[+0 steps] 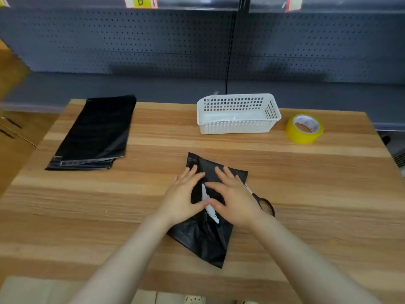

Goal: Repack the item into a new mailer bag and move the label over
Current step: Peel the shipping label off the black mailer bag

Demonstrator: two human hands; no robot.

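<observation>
A black mailer bag (203, 240) lies in the middle of the wooden table (306, 194), slanted, with something inside it. A crumpled white strip, probably the label (209, 205), shows on the bag between my hands. My left hand (184, 194) rests flat on the bag's left side, fingers spread, thumb touching the white strip. My right hand (234, 198) presses on the bag's right side, its thumb and forefinger also at the strip. A stack of new black mailer bags (96, 132) lies at the table's far left.
Black-handled scissors (265, 204) lie just right of my right hand, partly hidden by it. A white slotted basket (237, 114) stands at the back centre and a yellow tape roll (304, 128) to its right. Grey pegboard shelving (153, 44) rises behind the table.
</observation>
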